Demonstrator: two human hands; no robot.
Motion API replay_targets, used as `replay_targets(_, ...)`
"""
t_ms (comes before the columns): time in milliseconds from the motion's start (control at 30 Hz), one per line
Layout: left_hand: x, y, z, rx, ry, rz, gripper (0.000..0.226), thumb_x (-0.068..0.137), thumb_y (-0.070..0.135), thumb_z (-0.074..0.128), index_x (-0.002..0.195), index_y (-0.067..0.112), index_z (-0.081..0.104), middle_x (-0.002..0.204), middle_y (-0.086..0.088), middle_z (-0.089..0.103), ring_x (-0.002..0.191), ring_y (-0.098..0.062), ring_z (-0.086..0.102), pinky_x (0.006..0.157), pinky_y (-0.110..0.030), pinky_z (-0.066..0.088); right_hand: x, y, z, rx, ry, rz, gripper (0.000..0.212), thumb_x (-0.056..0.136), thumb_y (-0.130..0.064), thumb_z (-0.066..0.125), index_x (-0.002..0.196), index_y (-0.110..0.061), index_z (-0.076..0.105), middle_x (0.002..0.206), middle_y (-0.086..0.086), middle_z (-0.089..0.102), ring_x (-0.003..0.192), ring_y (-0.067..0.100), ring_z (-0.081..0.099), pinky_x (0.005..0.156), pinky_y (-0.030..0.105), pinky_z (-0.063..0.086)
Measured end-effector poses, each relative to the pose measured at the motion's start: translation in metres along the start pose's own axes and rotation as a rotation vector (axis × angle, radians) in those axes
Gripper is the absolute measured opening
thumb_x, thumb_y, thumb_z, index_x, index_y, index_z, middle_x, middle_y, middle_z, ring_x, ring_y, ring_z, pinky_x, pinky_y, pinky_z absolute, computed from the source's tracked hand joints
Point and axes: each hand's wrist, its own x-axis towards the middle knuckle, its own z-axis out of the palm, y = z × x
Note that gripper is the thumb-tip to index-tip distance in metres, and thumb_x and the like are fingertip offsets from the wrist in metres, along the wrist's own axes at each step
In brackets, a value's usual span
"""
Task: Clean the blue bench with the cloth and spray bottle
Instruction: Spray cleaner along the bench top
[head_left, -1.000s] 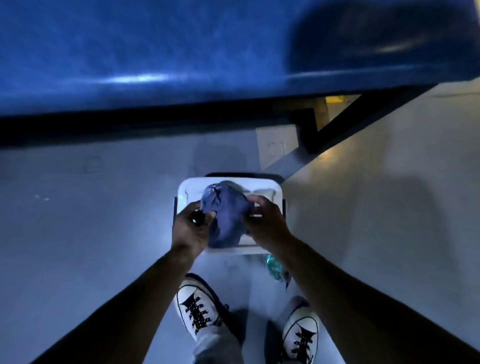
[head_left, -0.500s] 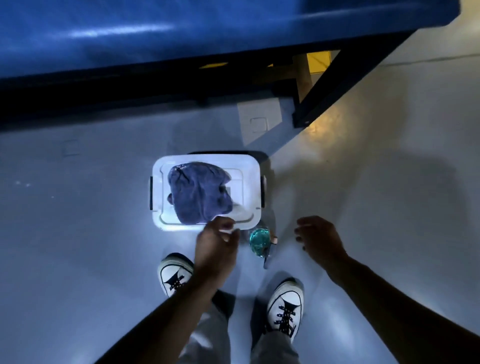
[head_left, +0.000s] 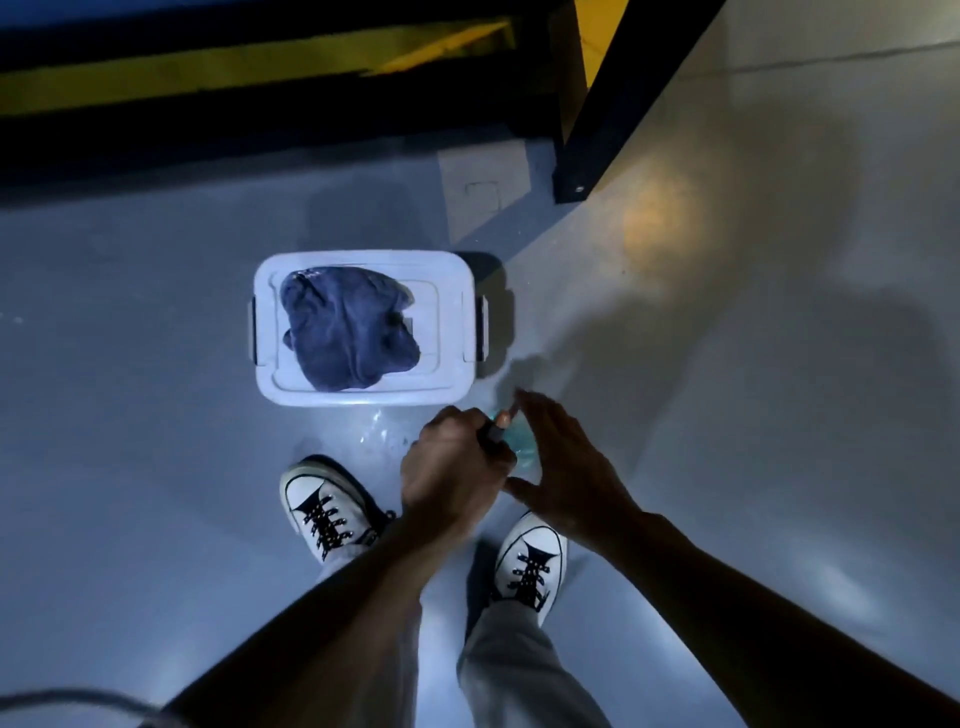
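Observation:
A crumpled blue cloth (head_left: 348, 327) lies on the lid of a white plastic box (head_left: 452, 322) on the grey floor. Just in front of the box's right corner stands a teal spray bottle (head_left: 522, 451), mostly hidden by my hands. My left hand (head_left: 449, 470) is closed around the bottle's dark spray head. My right hand (head_left: 563, 467) is spread open against the bottle's right side, thumb below it. Of the bench only the black frame leg (head_left: 597, 130) shows at the top; its blue seat is out of view.
My two white sneakers (head_left: 324, 506) stand just behind the bottle. A black and yellow strip (head_left: 208, 73) runs under the bench at the top. A small wet patch (head_left: 382, 434) glints on the floor in front of the box.
Both hands left the cloth on the box lid. My left hand moved right and closed on the spray bottle's head; my right hand came in beside the bottle. The view tilted down.

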Motion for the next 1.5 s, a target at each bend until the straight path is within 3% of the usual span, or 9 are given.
replay_targets(200,-0.094,0.067,-0.154,-0.019,0.075,0.124,0.026,0.081,0.046,0.064,0.067,0.027,0.053,0.075,0.005,0.059,0.075,-0.027,0.065,0.061,-0.028,0.036,-0.073,-0.12,-0.104,0.128,0.195,-0.221,0.075,0.08,-0.032,0.076,0.145,-0.024,0.041,0.148,-0.005,0.044,0.131,0.014,0.05,0.1,0.035,0.051)
replay_targets(400,-0.177,0.09,-0.317,-0.218,0.208,0.25,0.028,0.075,0.058,0.074,0.084,0.032,0.067,0.089,0.012,0.07,0.081,-0.01,0.069,0.072,-0.032,0.057,-0.133,-0.263,-0.19,0.261,0.291,-0.314,0.081,0.07,-0.027,0.076,0.143,-0.032,0.042,0.138,-0.016,0.05,0.123,0.0,0.055,0.1,0.009,0.04)
replay_targets(633,-0.224,0.03,-0.481,-0.827,0.312,0.278,0.035,0.097,0.047,0.062,0.08,0.02,0.075,0.082,-0.001,0.074,0.075,-0.011,0.069,0.073,-0.024,0.054,-0.152,-0.45,-0.231,0.369,0.258,-0.385,0.065,0.063,-0.042,0.076,0.122,-0.047,0.05,0.116,-0.021,0.065,0.103,0.003,0.068,0.092,0.037,0.057)
replay_targets(800,-0.201,-0.054,-0.569,-1.096,0.374,0.174,0.028,0.099,0.02,0.064,0.085,0.0,0.075,0.078,0.002,0.075,0.074,-0.001,0.067,0.075,-0.016,0.053,-0.127,-0.586,-0.202,0.362,0.273,-0.532,0.067,0.066,-0.03,0.081,0.129,-0.028,0.058,0.12,-0.007,0.063,0.094,0.009,0.072,0.091,0.033,0.059)
replay_targets(1033,-0.169,-0.197,-0.658,-1.174,0.163,0.09,0.047,0.103,0.03,0.058,0.058,0.024,0.072,0.059,0.013,0.067,0.055,0.001,0.06,0.058,-0.011,0.048,-0.072,-0.739,-0.114,0.504,0.16,-0.524,0.061,0.066,-0.028,0.081,0.124,-0.03,0.06,0.114,0.005,0.069,0.1,0.014,0.073,0.093,0.034,0.058)
replay_targets(1233,-0.15,-0.312,-0.708,-1.366,0.215,-0.007,0.06,0.094,0.057,0.054,0.103,0.002,0.076,0.107,-0.017,0.079,0.105,-0.033,0.075,0.095,-0.039,0.059,0.0,-0.849,-0.044,0.698,0.146,-0.435,0.035,0.067,-0.048,0.074,0.102,-0.043,0.071,0.102,-0.016,0.075,0.093,-0.002,0.071,0.076,0.012,0.052)
replay_targets(1333,-0.129,-0.349,-0.717,-1.427,0.297,-0.102,0.058,0.091,0.061,0.053,0.105,0.011,0.079,0.105,-0.015,0.08,0.103,-0.033,0.076,0.091,-0.041,0.061,0.047,-0.889,-0.001,0.649,0.128,-0.425,0.016,0.08,-0.044,0.061,0.091,-0.035,0.069,0.086,-0.013,0.068,0.081,-0.007,0.061,0.072,0.01,0.045)
replay_targets(1400,-0.112,-0.367,-0.721,-1.46,0.352,-0.161,0.048,0.094,0.056,0.052,0.102,0.019,0.081,0.102,-0.012,0.081,0.099,-0.031,0.077,0.084,-0.037,0.063,0.077,-0.908,0.029,0.625,0.134,-0.403,0.028,0.084,-0.041,0.057,0.091,-0.014,0.063,0.078,-0.009,0.057,0.072,-0.005,0.053,0.066,0.011,0.04)
replay_targets(1500,-0.081,-0.389,-0.724,-1.504,0.399,-0.26,0.043,0.098,0.052,0.053,0.103,0.02,0.081,0.099,-0.011,0.081,0.094,-0.026,0.079,0.071,-0.028,0.061,0.126,-0.928,0.06,0.524,0.162,-0.318,0.032,0.085,-0.045,0.059,0.085,-0.013,0.058,0.072,-0.006,0.056,0.068,-0.006,0.058,0.06,0.008,0.039)
